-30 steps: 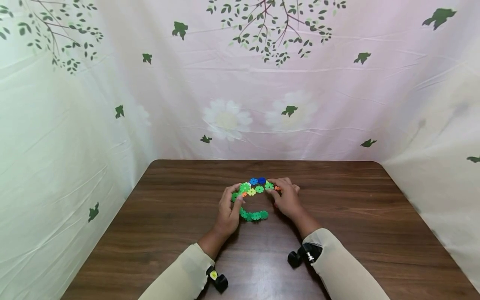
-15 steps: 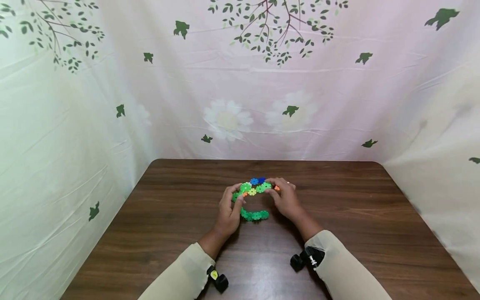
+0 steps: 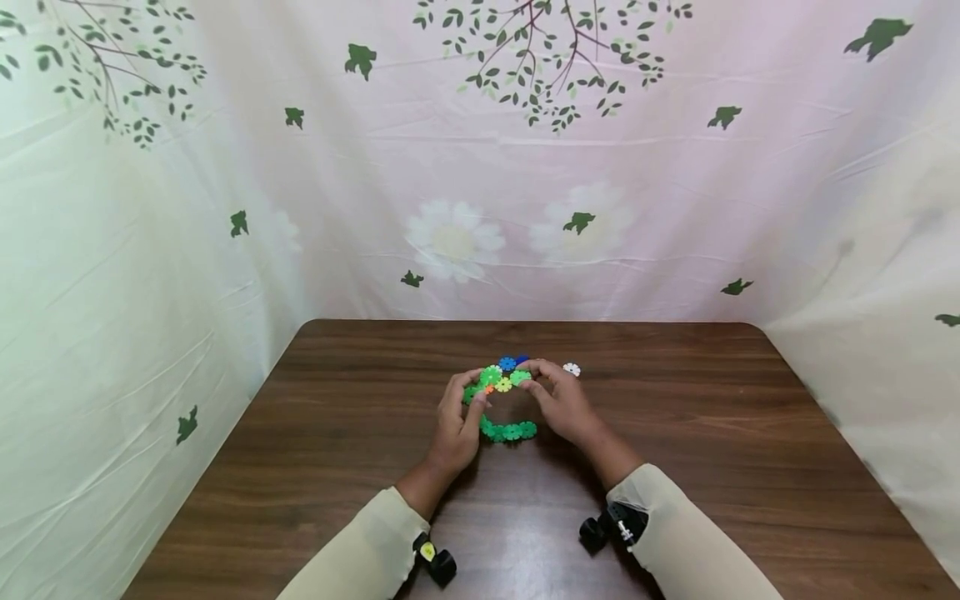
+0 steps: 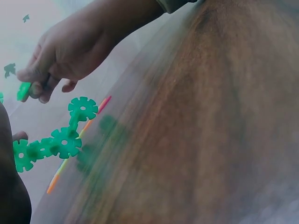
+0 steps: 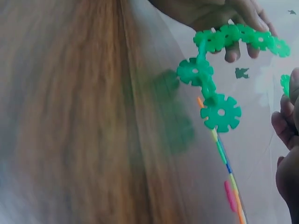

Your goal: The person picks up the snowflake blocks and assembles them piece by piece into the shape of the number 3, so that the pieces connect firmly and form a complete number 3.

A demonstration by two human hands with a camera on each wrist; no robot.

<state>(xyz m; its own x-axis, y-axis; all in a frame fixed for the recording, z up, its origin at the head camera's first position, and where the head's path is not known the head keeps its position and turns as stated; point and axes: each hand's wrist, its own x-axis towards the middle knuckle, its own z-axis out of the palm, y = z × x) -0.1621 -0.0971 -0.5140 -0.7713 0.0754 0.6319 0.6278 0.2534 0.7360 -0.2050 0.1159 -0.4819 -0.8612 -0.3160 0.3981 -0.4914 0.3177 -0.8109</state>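
Observation:
My left hand (image 3: 459,421) grips a chain of green flower-shaped interlocking discs (image 3: 510,432) that curves down and round toward the right. In the right wrist view the chain (image 4: 65,142) shows as notched discs slotted into one another, raised above the table, its upper end between the left thumb and fingers. My right hand (image 3: 566,404) pinches a single green disc (image 4: 23,91) between thumb and fingers, a short way from the chain's upper end. That single disc (image 5: 285,85) is partly hidden by the right fingers in the right wrist view.
Flat discs lie behind the hands on the brown table (image 3: 337,467): a blue disc (image 3: 507,364), a yellow disc (image 3: 503,384), an orange disc (image 3: 490,389) and a white disc (image 3: 572,369). A patterned cloth (image 3: 525,167) hangs beyond the table's far edge.
My right hand has moved left toward the left hand, with the green disc in its fingers. The white disc now shows behind it, while the orange one there is covered. The left hand stays put.

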